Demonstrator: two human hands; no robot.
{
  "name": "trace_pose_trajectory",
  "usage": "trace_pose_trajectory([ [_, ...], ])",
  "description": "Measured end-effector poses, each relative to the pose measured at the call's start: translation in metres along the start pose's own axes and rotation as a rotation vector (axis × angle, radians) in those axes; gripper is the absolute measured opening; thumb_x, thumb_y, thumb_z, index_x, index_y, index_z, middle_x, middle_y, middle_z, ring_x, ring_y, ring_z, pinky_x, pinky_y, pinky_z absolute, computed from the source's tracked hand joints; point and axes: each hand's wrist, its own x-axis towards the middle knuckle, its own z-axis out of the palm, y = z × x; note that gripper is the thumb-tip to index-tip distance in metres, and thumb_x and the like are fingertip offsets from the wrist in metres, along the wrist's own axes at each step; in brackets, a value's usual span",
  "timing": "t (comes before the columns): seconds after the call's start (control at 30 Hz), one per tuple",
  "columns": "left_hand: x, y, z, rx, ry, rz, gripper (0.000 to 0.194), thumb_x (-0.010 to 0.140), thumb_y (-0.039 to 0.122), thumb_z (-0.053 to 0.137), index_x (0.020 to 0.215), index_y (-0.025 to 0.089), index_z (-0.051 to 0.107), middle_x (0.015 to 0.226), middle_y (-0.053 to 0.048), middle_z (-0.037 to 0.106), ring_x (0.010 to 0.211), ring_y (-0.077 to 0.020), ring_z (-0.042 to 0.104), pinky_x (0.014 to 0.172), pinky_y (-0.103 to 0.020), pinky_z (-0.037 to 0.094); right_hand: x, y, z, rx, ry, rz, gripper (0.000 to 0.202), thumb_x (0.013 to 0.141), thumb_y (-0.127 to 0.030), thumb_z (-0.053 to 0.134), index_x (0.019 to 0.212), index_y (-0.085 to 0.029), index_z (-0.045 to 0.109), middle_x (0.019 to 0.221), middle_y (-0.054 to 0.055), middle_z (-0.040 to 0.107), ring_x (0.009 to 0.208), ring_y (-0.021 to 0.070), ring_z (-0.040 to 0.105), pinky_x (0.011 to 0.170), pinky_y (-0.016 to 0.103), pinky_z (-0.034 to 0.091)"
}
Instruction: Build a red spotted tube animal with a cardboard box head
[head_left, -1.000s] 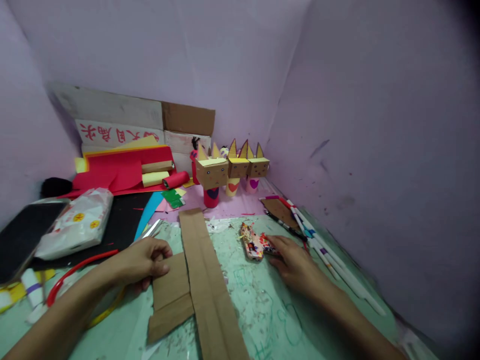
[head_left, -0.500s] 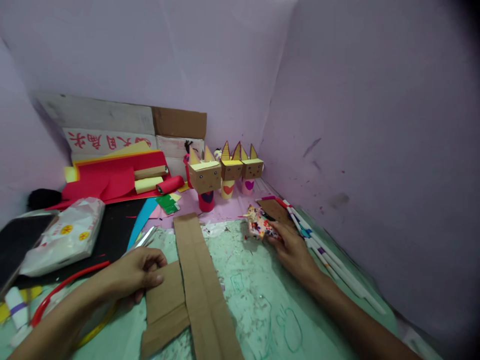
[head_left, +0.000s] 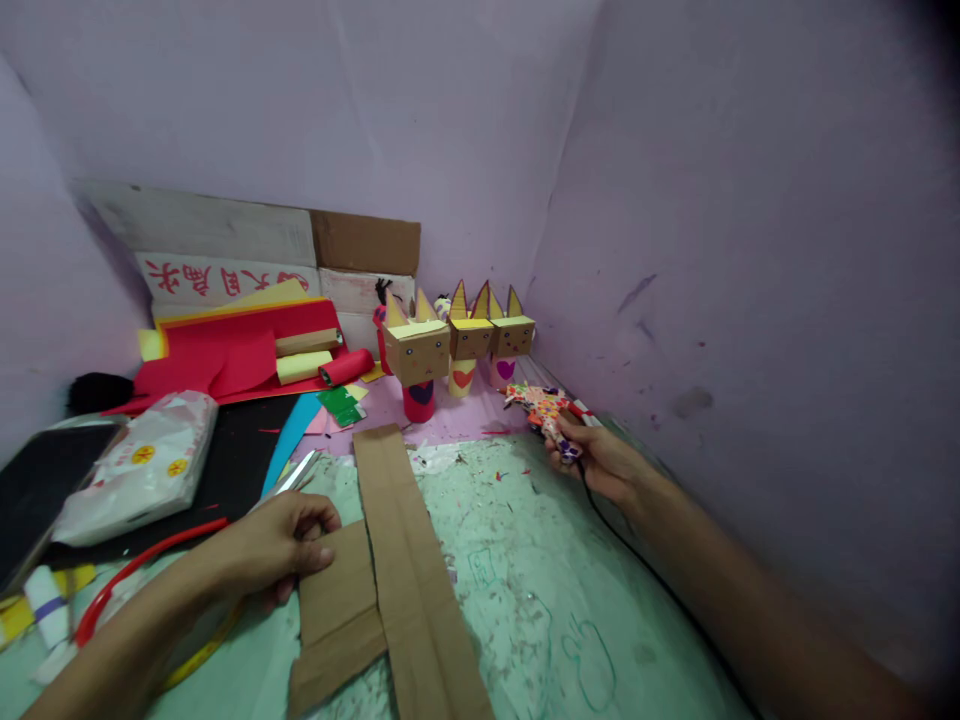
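Note:
My left hand (head_left: pixel 281 540) pinches the upper left corner of a small brown cardboard piece (head_left: pixel 337 590) between thumb and fingers. Beside that piece, a long cardboard strip (head_left: pixel 416 570) lies on the green table, running toward me. My right hand (head_left: pixel 604 460) is wrapped round the handle of a colourfully patterned hot glue gun (head_left: pixel 541 403), held upright above the table with its nozzle pointing left. From the handle's base a black cord (head_left: pixel 637 550) trails down to the right. Scissors (head_left: pixel 296 475) with silver blades lie just beyond my left hand.
Cardboard cat figures (head_left: pixel 417 352) stand at the back by the wall. Red paper sheets (head_left: pixel 240 350), a white plastic package (head_left: pixel 142 465) and a dark phone-like slab (head_left: pixel 45 490) occupy the left side. A green doodled tabletop (head_left: pixel 525 560) stretches across the front.
My right hand has raised the glue gun off the table and swung it rightward into an upright grip. Its cord now shows. My left hand stays on the cardboard piece.

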Motion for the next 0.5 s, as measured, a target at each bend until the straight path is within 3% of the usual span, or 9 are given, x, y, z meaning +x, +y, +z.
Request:
trace_pose_trajectory([
  [0.2, 0.003, -0.004, 0.0, 0.005, 0.001, 0.008, 0.045, 0.056, 0.057, 0.06, 0.076, 0.019, 0.047, 0.048, 0.008, 0.045, 0.033, -0.008, 0.041, 0.033, -0.022, 0.03, 0.005, 0.031, 0.028, -0.004, 0.066, 0.003, 0.016, 0.075, -0.026, 0.052, 0.062, -0.018, 0.058, 0.06, 0.006, 0.062, 0.058, 0.0178, 0.059, 0.052, 0.028, 0.049],
  [0.5, 0.006, -0.009, -0.002, 0.002, -0.003, 0.071, 0.044, 0.058, 0.056, 0.06, 0.076, 0.017, 0.049, 0.048, 0.008, 0.044, 0.032, -0.0075, 0.04, 0.034, -0.022, 0.031, 0.043, 0.033, 0.009, -0.109, 0.313, -0.14, 0.016, 0.066, -0.03, 0.059, 0.056, -0.019, 0.056, 0.049, -0.001, 0.054, 0.05, 0.0138, 0.052, 0.048, 0.024, 0.042],
])
